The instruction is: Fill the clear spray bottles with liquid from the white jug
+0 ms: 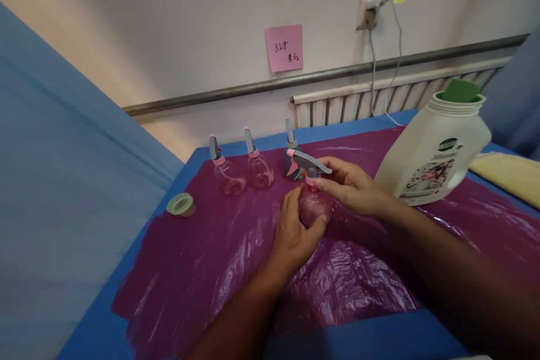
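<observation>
A clear spray bottle [313, 209] with a grey and pink trigger head stands on the purple plastic sheet [202, 253]. My left hand [297, 228] is wrapped round its rounded body, thumb in front. At the pink collar, my right hand [352, 185] grips the neck between thumb and fingers. Just behind it is a teal spray bottle [291, 163], partly hidden. Two more clear spray bottles, one in the middle [260, 171] and one farther left [229, 177], stand upright with a little liquid low inside.
A big cream jug [439, 146] with a green scoop or cap [459, 91] in its mouth stands at the right. A small green cup [181, 204] is at the left. A yellow folded cloth [506, 177] lies far right. Blue curtain [63, 180], wall pipe [253, 89] and radiator [358, 93] border the table.
</observation>
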`<move>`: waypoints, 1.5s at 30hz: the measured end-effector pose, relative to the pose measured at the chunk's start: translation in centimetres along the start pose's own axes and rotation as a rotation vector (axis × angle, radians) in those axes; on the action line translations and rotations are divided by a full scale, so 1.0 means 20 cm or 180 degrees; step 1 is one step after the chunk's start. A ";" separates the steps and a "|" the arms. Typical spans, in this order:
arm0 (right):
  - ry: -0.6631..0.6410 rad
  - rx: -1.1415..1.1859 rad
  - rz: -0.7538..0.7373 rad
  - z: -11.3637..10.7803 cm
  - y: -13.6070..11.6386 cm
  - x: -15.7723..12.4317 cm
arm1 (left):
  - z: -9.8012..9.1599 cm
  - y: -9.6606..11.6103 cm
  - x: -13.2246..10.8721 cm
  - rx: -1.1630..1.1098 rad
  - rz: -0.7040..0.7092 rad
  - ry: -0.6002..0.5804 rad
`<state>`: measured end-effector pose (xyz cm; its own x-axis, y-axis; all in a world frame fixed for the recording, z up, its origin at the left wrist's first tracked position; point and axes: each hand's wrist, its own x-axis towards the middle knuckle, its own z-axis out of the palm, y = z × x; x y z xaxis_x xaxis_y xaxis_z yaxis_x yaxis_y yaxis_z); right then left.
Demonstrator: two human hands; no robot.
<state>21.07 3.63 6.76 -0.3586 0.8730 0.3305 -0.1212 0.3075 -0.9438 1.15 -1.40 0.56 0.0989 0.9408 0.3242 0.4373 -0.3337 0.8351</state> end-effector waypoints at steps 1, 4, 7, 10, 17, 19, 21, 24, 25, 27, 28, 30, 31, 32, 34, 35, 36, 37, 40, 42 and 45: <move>-0.0042 -0.0001 0.0005 0.00 0.02 -0.01 | 0.00 0.00 0.00 -0.0021 0.0001 0.0001; -0.0038 0.0027 -0.0059 0.01 0.06 -0.03 | 0.00 0.00 0.00 -0.0083 0.0041 0.0018; -0.0001 0.0010 -0.0151 0.01 0.08 -0.04 | 0.01 -0.02 0.00 -0.0081 0.0083 0.0005; -0.0050 -0.0108 -0.0235 0.01 0.09 -0.04 | 0.00 -0.03 0.00 -0.0061 -0.0015 -0.0004; 0.0043 -0.0371 -0.0355 0.01 0.11 -0.04 | -0.05 0.02 0.02 -0.0340 0.0010 0.0217; 0.0040 -0.0364 -0.0372 0.01 0.12 -0.04 | -0.06 0.03 0.03 -0.0484 -0.0085 0.0376; 0.0024 -0.0432 -0.0401 0.02 0.11 -0.04 | -0.06 0.03 0.04 -0.0619 -0.0245 0.0471; 0.0001 -0.0629 -0.0440 0.01 0.10 -0.04 | -0.08 0.05 0.06 -0.0784 -0.0378 0.0527; -0.0005 -0.0689 -0.0445 0.01 0.09 -0.05 | -0.09 0.06 0.07 -0.0849 -0.0395 0.0548; -0.0002 -0.0804 -0.0434 0.01 0.07 -0.05 | -0.12 0.08 0.08 -0.0991 -0.0434 0.0576; 0.0011 -0.0848 -0.0423 0.01 0.07 -0.05 | -0.14 0.09 0.08 -0.1065 -0.0459 0.0580; 0.0033 -0.0875 -0.0406 0.01 0.06 -0.05 | -0.20 0.11 0.09 -0.1211 -0.0559 0.0543; 0.0037 -0.0868 -0.0403 0.01 0.06 -0.05 | -0.23 0.12 0.08 -0.1272 -0.0631 0.0498; 0.0032 -0.0854 -0.0403 0.01 0.05 -0.05 | -0.25 0.12 0.08 -0.1316 -0.0703 0.0442; 0.0019 -0.0824 -0.0410 0.02 0.06 -0.05 | -0.30 0.13 0.07 -0.1335 -0.0774 0.0366; 0.0021 -0.0806 -0.0410 0.02 0.06 -0.05 | -0.31 0.14 0.07 -0.1316 -0.0744 0.0361; 0.0030 -0.0784 -0.0407 0.02 0.07 -0.04 | -0.31 0.14 0.08 -0.1290 -0.0666 0.0382; 0.0047 -0.0760 -0.0410 0.02 0.08 -0.04 | -0.30 0.15 0.09 -0.1264 -0.0553 0.0427; 0.0070 -0.0742 -0.0433 0.02 0.10 -0.04 | -0.24 0.18 0.16 -0.1258 -0.0184 0.0535; 0.0069 -0.0765 -0.0462 0.02 0.10 -0.05 | -0.19 0.20 0.21 -0.1360 -0.0012 0.0509; 0.0065 -0.0822 -0.0507 0.02 0.10 -0.06 | -0.12 0.20 0.25 -0.1538 0.0018 0.0506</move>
<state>20.85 3.13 4.42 -0.3348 0.8128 0.4767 0.0660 0.5249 -0.8486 1.22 1.76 6.63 -0.0536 0.9308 0.3615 -0.0300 -0.3633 0.9312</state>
